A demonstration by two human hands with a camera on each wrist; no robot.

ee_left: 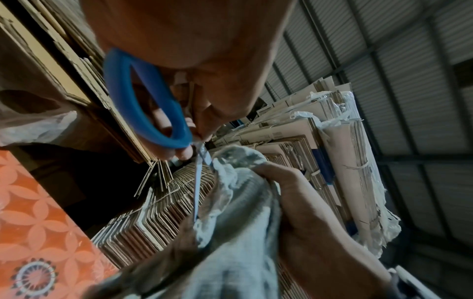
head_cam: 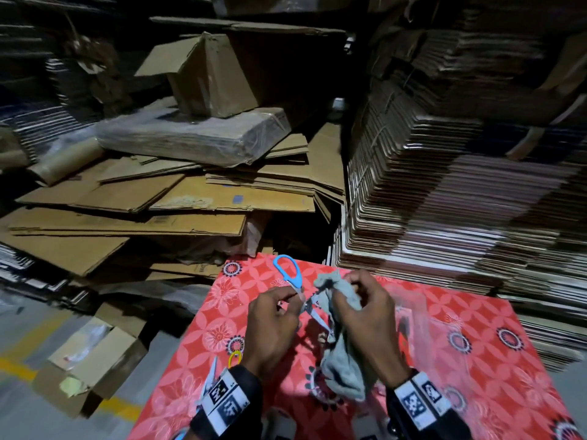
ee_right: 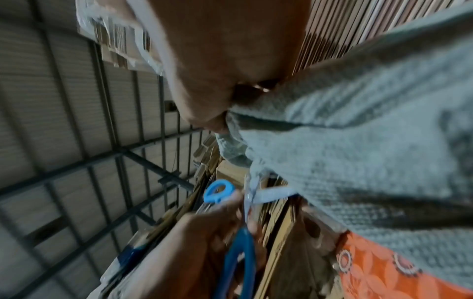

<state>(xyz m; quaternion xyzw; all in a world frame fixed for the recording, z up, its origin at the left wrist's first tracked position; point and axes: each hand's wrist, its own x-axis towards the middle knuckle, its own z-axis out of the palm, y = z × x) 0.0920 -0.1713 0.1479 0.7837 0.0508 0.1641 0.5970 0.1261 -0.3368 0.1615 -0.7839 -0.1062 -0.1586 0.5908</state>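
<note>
So we're pretty much surrounded by cardboard here. A huge stack (head_cam: 444, 201) of flattened cartons fills the right side. On the left, loose sheets (head_cam: 143, 198) are piled up with a plastic-wrapped bundle (head_cam: 190, 138) on top, and an open box (head_cam: 209, 74) sits on that. Right in front of us is the table (head_cam: 476, 319), covered in a red flower print, with its far edge near the stack. The stuff we're working with is held up over the middle of the table, not lying on it. Our right hand (head_cam: 371, 319) has its fingers curled tight round a grey-blue rag (head_cam: 343, 366). It's bunched up, so a tuft pokes out above the fist and the rest hangs down toward the table. Our left hand (head_cam: 273, 325) pinches the scissors (ee_left: 171, 142) close to the pivot, between thumb and fingertips. One blue handle loop sits in the hand and the other sticks up free. The blades are parted a little and lie right against the rag, just beside the right fingers, but we can't tell if they're actually biting into it. Both wrists wear bands (head_cam: 225, 398) with black-and-white tags. Smallest bit: a yellow loop (head_cam: 235, 358) on the table just beside the left wrist, too hidden to say what it belongs to.
</note>
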